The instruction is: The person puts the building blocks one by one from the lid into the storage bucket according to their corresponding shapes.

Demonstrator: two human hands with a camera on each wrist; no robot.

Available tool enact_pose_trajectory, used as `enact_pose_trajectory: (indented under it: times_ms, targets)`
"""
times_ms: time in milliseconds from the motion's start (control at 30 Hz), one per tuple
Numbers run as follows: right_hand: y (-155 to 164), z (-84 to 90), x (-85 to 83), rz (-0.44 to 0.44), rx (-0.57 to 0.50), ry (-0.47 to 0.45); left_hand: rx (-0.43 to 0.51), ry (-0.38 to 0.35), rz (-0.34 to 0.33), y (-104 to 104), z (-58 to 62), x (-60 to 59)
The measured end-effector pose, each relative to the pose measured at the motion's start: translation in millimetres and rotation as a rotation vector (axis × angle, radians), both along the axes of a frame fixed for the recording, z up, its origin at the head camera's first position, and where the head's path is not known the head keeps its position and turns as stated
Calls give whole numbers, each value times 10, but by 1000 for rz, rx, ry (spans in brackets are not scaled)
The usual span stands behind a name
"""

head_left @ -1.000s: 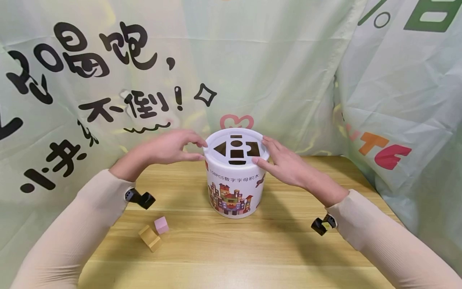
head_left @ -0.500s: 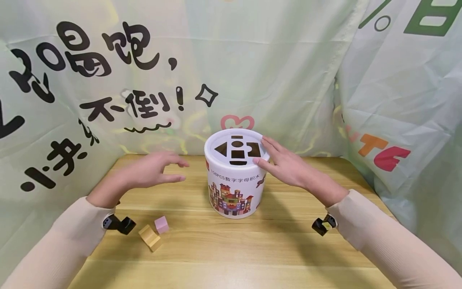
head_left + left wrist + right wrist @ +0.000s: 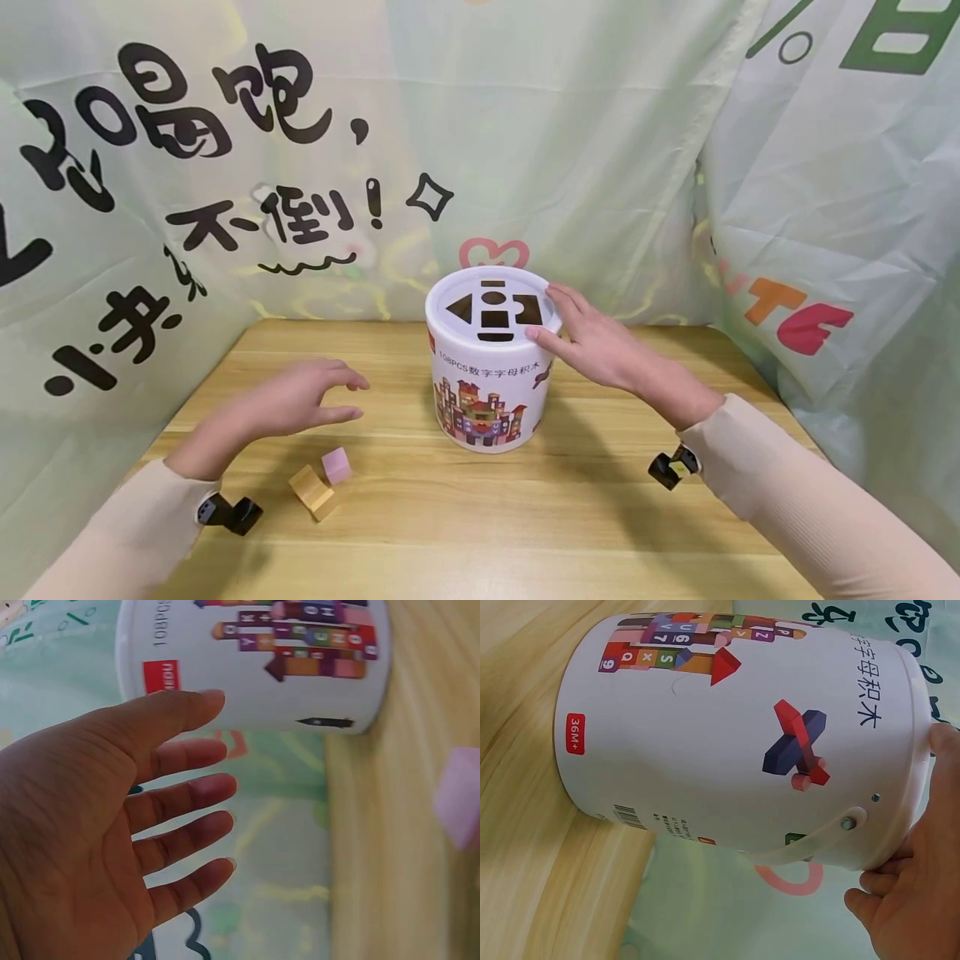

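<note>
A white block bucket (image 3: 489,375) with a shape-sorter lid (image 3: 492,307) stands upright near the back middle of the wooden table (image 3: 525,517); it also fills the right wrist view (image 3: 735,735) and shows in the left wrist view (image 3: 255,660). My right hand (image 3: 592,337) rests on the lid's right rim, thumb and fingers against its edge (image 3: 907,900). My left hand (image 3: 300,402) hovers open and empty left of the bucket, fingers spread (image 3: 150,817). A pink cube (image 3: 336,466) and a yellow wooden block (image 3: 311,492) lie just below and in front of it.
Printed green fabric (image 3: 225,167) hangs close behind and along both sides of the table. Bare wood stretches across the front and right of the bucket. A white plastic handle (image 3: 802,844) hangs on the bucket's side.
My left hand has let go of the lid's left rim and moved down and left, toward the two loose blocks. The right hand and bucket have stayed put.
</note>
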State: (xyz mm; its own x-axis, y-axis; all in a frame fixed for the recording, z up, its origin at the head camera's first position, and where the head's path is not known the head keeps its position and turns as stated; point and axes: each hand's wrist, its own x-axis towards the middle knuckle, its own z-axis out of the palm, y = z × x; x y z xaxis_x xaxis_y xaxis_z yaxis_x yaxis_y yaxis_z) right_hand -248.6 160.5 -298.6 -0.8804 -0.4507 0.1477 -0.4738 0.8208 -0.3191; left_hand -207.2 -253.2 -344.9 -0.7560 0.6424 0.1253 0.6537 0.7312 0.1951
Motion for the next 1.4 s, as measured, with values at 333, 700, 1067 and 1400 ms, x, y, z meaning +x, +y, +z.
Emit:
enact_pose_trajectory:
  times_ms: [333, 700, 1067, 1400]
  targets:
    - [-17, 23, 18, 3, 16, -2, -1, -51, 58, -126, -348, 106]
    - [-25, 19, 28, 0, 18, -8, 3, -162, 131, -244, -695, 202]
    - [-26, 24, 28, -11, 20, -13, 60, -248, 145, -289, -858, 232]
    - [-24, 24, 27, -15, 20, -19, 88, -237, 127, -267, -859, 265]
